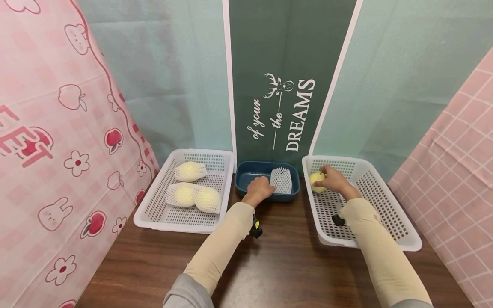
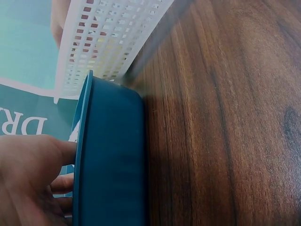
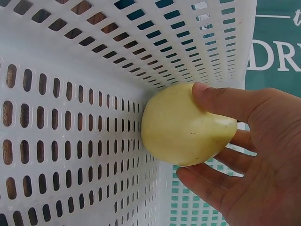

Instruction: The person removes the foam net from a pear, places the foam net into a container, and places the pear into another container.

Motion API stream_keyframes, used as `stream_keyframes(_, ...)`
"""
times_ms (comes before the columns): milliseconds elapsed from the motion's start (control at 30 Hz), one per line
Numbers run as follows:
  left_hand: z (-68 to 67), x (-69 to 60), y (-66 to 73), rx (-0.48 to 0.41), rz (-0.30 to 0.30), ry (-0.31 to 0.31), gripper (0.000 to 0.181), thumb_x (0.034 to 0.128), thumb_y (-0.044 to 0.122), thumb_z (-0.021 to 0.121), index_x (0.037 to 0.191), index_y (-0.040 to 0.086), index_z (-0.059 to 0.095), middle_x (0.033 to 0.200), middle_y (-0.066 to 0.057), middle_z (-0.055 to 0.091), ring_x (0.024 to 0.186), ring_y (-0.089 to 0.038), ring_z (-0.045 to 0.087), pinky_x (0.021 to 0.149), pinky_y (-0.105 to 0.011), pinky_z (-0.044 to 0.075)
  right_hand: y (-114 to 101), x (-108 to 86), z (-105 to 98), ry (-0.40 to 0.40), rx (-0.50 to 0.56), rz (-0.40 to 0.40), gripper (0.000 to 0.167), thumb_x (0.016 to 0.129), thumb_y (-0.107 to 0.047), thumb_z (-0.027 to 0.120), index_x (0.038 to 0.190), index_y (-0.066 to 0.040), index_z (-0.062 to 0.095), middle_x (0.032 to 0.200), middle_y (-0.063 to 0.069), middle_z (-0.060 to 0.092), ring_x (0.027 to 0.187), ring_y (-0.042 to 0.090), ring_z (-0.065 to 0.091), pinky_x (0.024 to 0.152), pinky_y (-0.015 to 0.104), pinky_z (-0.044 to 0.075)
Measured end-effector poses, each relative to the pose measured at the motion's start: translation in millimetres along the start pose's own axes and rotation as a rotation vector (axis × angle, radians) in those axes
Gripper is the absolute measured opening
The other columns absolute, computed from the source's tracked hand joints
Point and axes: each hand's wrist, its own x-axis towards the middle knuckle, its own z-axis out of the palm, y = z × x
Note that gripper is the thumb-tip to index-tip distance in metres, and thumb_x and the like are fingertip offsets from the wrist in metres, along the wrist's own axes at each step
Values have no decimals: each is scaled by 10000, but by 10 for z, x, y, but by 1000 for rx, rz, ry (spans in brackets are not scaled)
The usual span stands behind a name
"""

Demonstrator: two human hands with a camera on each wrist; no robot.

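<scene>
My right hand (image 1: 336, 179) grips a yellow pear (image 3: 181, 125) by its narrow end, thumb on one side and fingers on the other. The pear is inside the white basket on the right (image 1: 385, 201), beside its left wall. Over the front rim of the small blue tray (image 2: 115, 155) reaches my left hand (image 1: 260, 188). Its thumb is at the left edge of a white foam net (image 1: 281, 180) lying in the tray. The tray wall hides the left fingertips in the left wrist view, so whether they pinch the net is unclear.
On the left stands another white basket (image 1: 175, 227) with three yellow fruits in foam nets (image 1: 208, 199). All the containers sit on a brown wooden table (image 1: 285, 256). Fabric curtains (image 1: 185, 85) hang behind and on both sides.
</scene>
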Motion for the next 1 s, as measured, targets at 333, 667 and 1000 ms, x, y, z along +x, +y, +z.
stream_keyframes(333,-26,-42,-19,6,20,37,334,1045,336,663,857,75,753,762,-51,630,743,-216,610,775,-412,546,-9,-50,-46,4,7,-21,784,946,-202,761,1509,188,380,1507,443,436,1344,585,496,1130,672,420)
stream_keyframes(667,-75,-31,-39,9,29,19,467,1054,335,645,638,126,605,635,-14,513,651,-189,557,649,-346,439,-35,-76,-70,17,-4,-34,713,970,-197,736,1485,182,420,1482,425,480,1334,578,518,1106,666,444)
stream_keyframes(1000,-150,4,-41,-15,63,17,574,1039,273,642,519,169,424,498,26,372,509,-165,438,539,-322,378,-114,-156,-142,52,4,-62,696,994,-223,705,1488,182,430,1510,421,463,1352,595,506,1085,678,461)
